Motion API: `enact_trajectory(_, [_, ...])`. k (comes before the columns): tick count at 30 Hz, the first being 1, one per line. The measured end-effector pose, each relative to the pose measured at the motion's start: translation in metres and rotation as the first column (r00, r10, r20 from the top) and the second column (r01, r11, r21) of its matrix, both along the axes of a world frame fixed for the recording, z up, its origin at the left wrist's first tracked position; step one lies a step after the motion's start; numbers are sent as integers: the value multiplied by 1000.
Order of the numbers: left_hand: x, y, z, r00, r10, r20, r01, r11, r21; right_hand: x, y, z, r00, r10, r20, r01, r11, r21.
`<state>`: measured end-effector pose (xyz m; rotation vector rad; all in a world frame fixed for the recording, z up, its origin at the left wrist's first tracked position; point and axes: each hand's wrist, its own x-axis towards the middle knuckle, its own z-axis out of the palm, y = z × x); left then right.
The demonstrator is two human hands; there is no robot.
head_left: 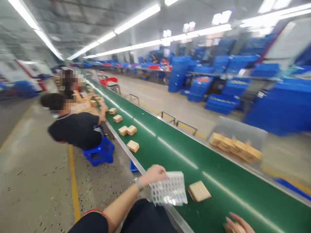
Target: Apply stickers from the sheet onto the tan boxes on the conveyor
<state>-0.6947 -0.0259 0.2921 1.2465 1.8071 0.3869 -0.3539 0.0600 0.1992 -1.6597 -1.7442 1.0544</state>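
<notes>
Over the near green belt (170,158), the left hand (155,174) pinched a gridded tray (169,191). Apart, farther right, the right hand (240,224) was at a wooden stack (227,228), grip unclear.

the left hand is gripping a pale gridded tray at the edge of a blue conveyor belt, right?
Not quite: the conveyor belt is green, not blue, as the head view shows. The left hand is indeed gripping a pale gridded tray at its edge.
</notes>
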Motion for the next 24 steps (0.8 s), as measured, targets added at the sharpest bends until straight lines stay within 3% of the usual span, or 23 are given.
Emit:
enact_trajectory(2, [-11, 4, -13, 996, 64, 68, -61, 997, -43, 46, -14, -24, 972, -192, 137, 210, 969, -128])
enact_trajectory(5, [-13, 8, -32, 972, 164, 167, -143, 981, -128, 96, -25, -54, 915, -326, 237, 367, 917, -155])
enact_trajectory(10, [32, 1, -55, 915, 294, 276, -228, 942, -245, 138, -34, -80, 907, -317, 278, 366, 920, -143])
enact_trajectory(14, [78, 6, -69, 874, 341, 346, -257, 929, -267, 145, -33, -92, 942, -211, 260, 257, 953, -157])
enact_trajectory(17, [97, 14, -76, 858, 358, 368, -269, 924, -272, 145, -26, -101, 941, -188, 283, 251, 946, -205])
enact_trajectory(21, [101, 18, -76, 868, 372, 330, -287, 917, -278, 132, -10, -113, 916, -239, 322, 338, 893, -297])
enact_trajectory(24, [97, 18, -74, 889, 365, 276, -294, 918, -268, 100, 1, -118, 919, -278, 280, 366, 865, -343])
